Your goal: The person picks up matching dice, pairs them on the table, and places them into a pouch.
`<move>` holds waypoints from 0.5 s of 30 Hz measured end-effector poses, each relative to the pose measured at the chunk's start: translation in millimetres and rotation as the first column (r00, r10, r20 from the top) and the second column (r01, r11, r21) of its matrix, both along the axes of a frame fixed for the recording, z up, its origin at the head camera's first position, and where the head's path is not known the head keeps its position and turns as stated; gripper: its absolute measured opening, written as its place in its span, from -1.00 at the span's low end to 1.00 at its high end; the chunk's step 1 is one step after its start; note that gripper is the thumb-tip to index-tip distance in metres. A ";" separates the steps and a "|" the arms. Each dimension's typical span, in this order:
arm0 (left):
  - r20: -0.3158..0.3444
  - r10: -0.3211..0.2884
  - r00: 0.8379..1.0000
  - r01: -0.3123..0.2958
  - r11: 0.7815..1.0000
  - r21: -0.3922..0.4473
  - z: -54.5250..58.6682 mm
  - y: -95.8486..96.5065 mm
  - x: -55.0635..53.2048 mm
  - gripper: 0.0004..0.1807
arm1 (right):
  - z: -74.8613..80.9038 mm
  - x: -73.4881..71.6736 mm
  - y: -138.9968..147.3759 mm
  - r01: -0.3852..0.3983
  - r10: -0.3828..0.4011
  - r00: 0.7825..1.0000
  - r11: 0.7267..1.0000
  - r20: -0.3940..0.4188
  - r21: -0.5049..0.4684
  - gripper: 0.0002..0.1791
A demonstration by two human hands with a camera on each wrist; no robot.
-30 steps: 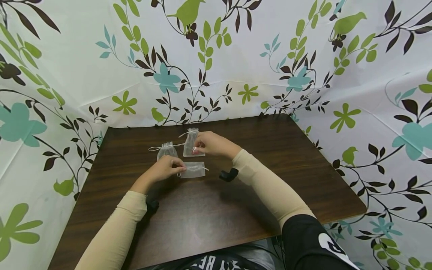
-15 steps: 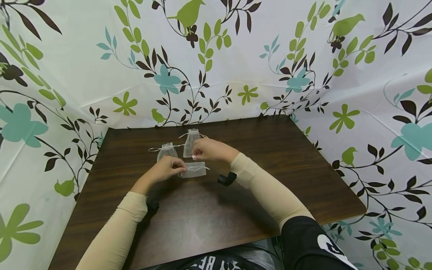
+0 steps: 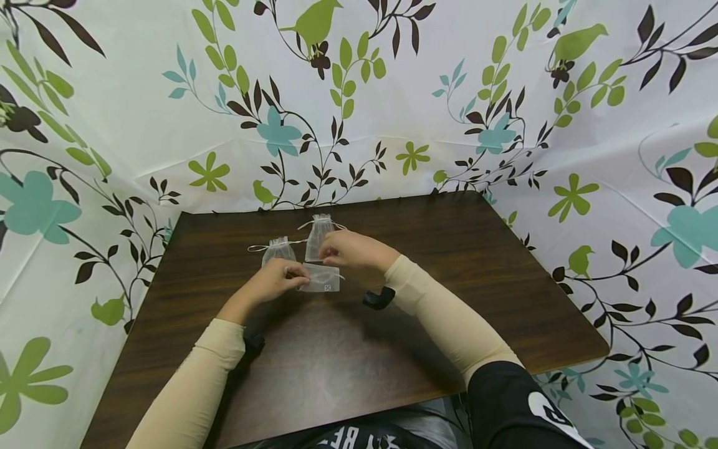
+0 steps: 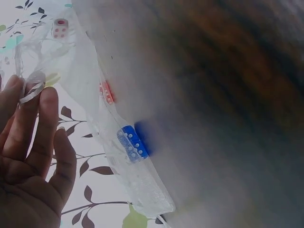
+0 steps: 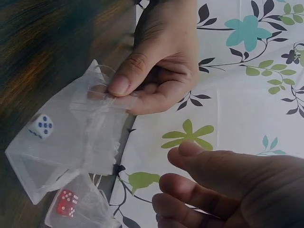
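Note:
Near the centre of the table lies a sheer white drawstring pouch (image 3: 316, 279), its mouth at the left. My left hand (image 3: 273, 279) pinches that mouth between thumb and fingers. Inside the pouch is a white die (image 5: 42, 126) with blue pips facing the right wrist camera; red pips face the left wrist camera. My right hand (image 3: 359, 251) hovers just behind the pouch, its fingers loosely bent and holding nothing. Two more mesh pouches, the left pouch (image 3: 279, 251) and the back pouch (image 3: 317, 240), lie beyond. A red die (image 5: 67, 203) and a blue die (image 4: 133, 143) show through mesh.
The dark wooden table (image 3: 449, 299) extends around the pouches. A cloth (image 3: 359, 125) with leaf and bird prints hangs behind and at both sides. Thin white cords (image 3: 258, 248) stick out from the pouches onto the table.
The white die has gone from my right fingers into the front pouch. My right hand has moved slightly down and opened its pinch; my left hand still holds the pouch mouth.

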State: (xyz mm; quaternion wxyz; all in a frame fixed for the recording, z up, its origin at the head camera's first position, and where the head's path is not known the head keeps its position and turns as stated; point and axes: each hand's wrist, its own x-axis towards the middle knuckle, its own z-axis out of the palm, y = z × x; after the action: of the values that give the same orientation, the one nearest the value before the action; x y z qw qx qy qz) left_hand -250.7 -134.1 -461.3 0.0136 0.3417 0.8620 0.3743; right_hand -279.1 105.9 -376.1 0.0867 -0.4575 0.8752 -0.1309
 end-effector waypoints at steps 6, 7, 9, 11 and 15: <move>0.002 0.044 0.999 -0.044 0.999 0.029 4.8 0.3 2.2 -0.94 | -4.0 -0.1 3.2 -0.046 0.045 0.996 0.999 0.074 0.010 -0.80; 0.001 0.053 0.999 -0.053 0.998 0.035 5.0 0.4 2.3 -0.95 | -4.4 -0.1 3.7 -0.052 0.050 0.995 0.999 0.083 0.017 -0.79; -0.013 0.071 0.997 -0.070 0.996 0.053 5.4 1.0 2.4 -0.95 | -5.4 -0.2 4.1 -0.054 0.051 0.996 0.998 0.080 0.037 -0.76; -0.033 0.089 0.995 -0.086 0.994 0.072 5.6 1.9 2.7 -0.95 | -5.9 -0.4 4.3 -0.045 0.042 0.997 0.998 0.059 0.051 -0.76; -0.066 0.121 0.990 -0.114 0.987 0.111 5.4 2.4 3.1 -0.96 | -6.6 -2.0 5.0 -0.005 0.004 1.000 0.999 0.020 0.052 -0.83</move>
State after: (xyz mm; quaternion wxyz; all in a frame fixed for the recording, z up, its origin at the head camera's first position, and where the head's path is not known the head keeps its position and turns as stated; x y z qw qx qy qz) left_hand -247.5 -131.7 -455.9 -0.0579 0.3038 0.8593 0.4073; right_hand -281.1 110.9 -382.7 0.1073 -0.4558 0.8764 -0.1123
